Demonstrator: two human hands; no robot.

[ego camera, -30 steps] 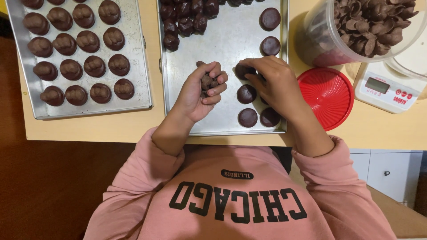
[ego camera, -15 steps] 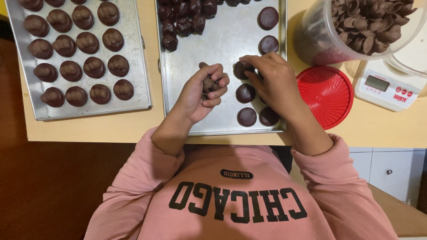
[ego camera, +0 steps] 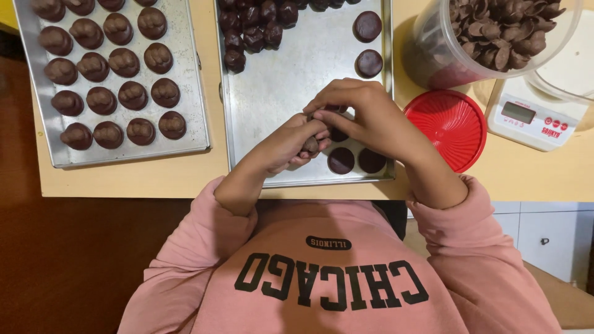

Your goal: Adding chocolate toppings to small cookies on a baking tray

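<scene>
My left hand [ego camera: 286, 145] is curled around a small brown chocolate piece [ego camera: 310, 145] over the near part of the middle metal tray [ego camera: 291, 74]. My right hand [ego camera: 365, 117] meets it from the right, fingertips pressing on the same piece. Round dark chocolate discs [ego camera: 341, 160] lie on the tray just below and right of my hands, partly hidden by the right hand. Two more discs [ego camera: 367, 26] sit at the tray's far right, and a heap of dark chocolate lumps [ego camera: 253, 28] lies at its far end.
A second metal tray [ego camera: 198, 99] on the left holds rows of finished ridged chocolates [ego camera: 127, 96]. A clear tub of chocolate shell pieces [ego camera: 495, 34] stands at the far right, its red lid [ego camera: 445, 127] beside the tray, a white kitchen scale [ego camera: 535, 117] further right.
My left hand has moved right and my right hand has come in over it, so both now close on the chocolate piece; a second ago the right hand was at the discs.
</scene>
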